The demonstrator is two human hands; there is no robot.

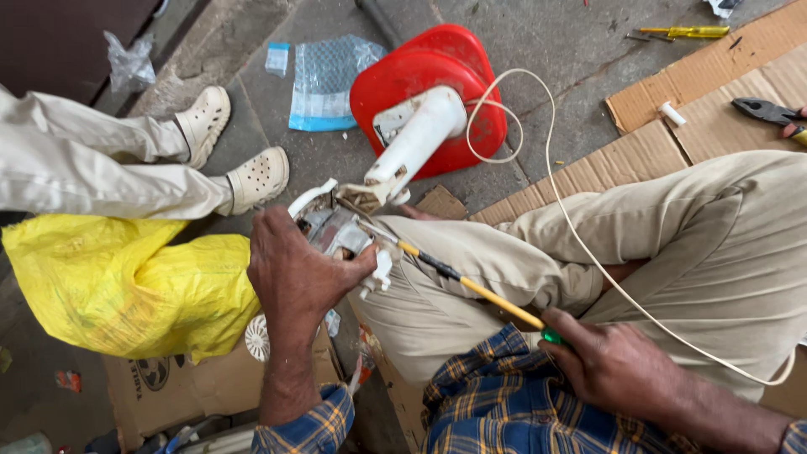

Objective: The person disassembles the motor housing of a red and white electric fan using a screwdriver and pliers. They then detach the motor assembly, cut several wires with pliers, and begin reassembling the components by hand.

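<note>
My left hand (296, 271) grips the white motor housing (336, 225) of a table fan, held against my knee. The fan's white neck (416, 143) runs up to its red round base (437, 84), which lies tilted on the floor. My right hand (609, 361) holds the green handle of a long yellow-and-black screwdriver (462, 282); its tip reaches into the housing by my left thumb. A white cord (580, 244) loops from the base across my beige trouser leg (672, 235).
Another person's legs in beige trousers and cream clogs (256, 176) lie at left, above a yellow plastic bag (126, 286). Flattened cardboard (714, 109) carries pliers (765, 111) and a small white part (671, 113). A yellow screwdriver (685, 32) and a bubble-wrap bag (324, 80) lie on the stone floor.
</note>
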